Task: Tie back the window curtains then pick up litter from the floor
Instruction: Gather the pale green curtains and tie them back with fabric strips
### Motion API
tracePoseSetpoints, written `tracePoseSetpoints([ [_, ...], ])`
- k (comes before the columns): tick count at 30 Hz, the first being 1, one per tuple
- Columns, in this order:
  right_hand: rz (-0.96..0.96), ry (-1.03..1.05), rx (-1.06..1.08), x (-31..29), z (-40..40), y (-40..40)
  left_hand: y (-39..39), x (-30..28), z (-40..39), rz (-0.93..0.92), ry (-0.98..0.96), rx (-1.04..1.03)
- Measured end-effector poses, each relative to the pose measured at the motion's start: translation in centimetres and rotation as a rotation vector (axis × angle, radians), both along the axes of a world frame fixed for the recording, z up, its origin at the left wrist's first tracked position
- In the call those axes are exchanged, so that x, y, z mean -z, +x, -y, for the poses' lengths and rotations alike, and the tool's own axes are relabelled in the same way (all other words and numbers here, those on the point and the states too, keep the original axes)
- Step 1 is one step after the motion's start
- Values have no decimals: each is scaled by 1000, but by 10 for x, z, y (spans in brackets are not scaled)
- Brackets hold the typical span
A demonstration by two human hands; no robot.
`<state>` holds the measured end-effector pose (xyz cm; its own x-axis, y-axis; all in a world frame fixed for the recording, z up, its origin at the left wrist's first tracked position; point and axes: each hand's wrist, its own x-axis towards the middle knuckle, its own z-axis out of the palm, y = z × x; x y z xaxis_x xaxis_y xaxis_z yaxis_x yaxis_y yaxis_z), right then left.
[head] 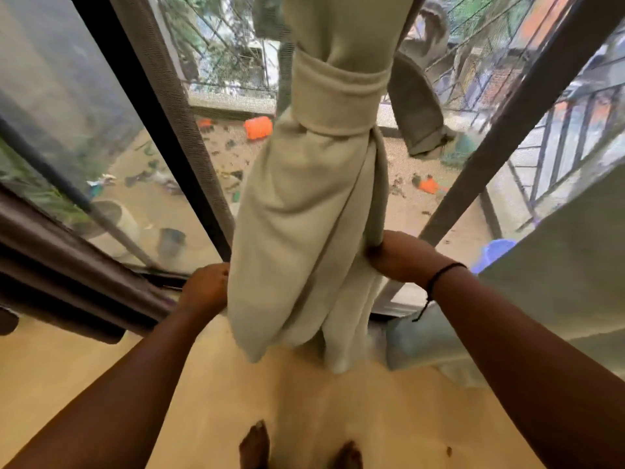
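The curtain (311,204) is hanging down the centre of the frame, gathered into one thick bundle and cinched by a tie-back band (338,96) of the same pale cloth in the upper centre; its long axis is running near vertical, top end leaving the upper edge of the frame, free hem pointing down toward the floor (101,374) at lower centre. I am gripping the bundle below the band on both sides: my left hand (206,289) is curling its fingers onto the left edge of the cloth at centre left, and my right hand (402,258) is closing round the right-hand folds at centre right, a dark cord bracelet (443,272) sitting at that wrist. Risks, as I judge them: pulling down too hard may be dragging the band off its wrap or loosening it, letting the folds spill; an uneven tug may be skewing the bundle against the dark window frame (159,130) running from upper left. A loose end of darker cloth (419,106) is dangling at upper right and may work free. My bare feet (255,448) are standing at the bottom edge; I cannot make out any litter on the floor from here.
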<state>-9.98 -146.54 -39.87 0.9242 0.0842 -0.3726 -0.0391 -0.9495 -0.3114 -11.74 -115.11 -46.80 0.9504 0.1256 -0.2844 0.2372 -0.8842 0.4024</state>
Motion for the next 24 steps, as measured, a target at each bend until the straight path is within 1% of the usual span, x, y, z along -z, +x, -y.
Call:
tracePoseSetpoints([
  [1,29,-67,58,-3,7,0,3,-1,-13,33,8,-40],
  [3,147,-146,200,-6,24,-4,10,-4,-39,98,-40,-120],
  [5,267,-202,317,-6,34,-11,17,-5,-63,126,57,-106],
  [7,294,-223,395,-3,36,-21,22,-6,-78,133,151,-83],
  [10,270,-188,459,-5,24,-25,29,-14,-78,167,138,-26],
  [13,251,-183,476,-19,9,-23,37,-27,-70,139,73,42],
  [15,197,-195,435,-32,2,-28,38,-34,-71,129,19,74],
  [18,2,-166,275,-59,-7,-38,43,-45,-75,102,-23,83],
  [20,-119,-66,279,-98,-13,-45,55,-69,-66,157,-134,73],
  [22,-133,26,272,-154,-12,-50,69,-114,-43,280,-388,86],
  [23,-60,63,254,-190,-10,-54,74,-148,-28,356,-551,123],
  [24,70,144,256,-226,-7,-58,75,-185,-12,424,-735,167],
])
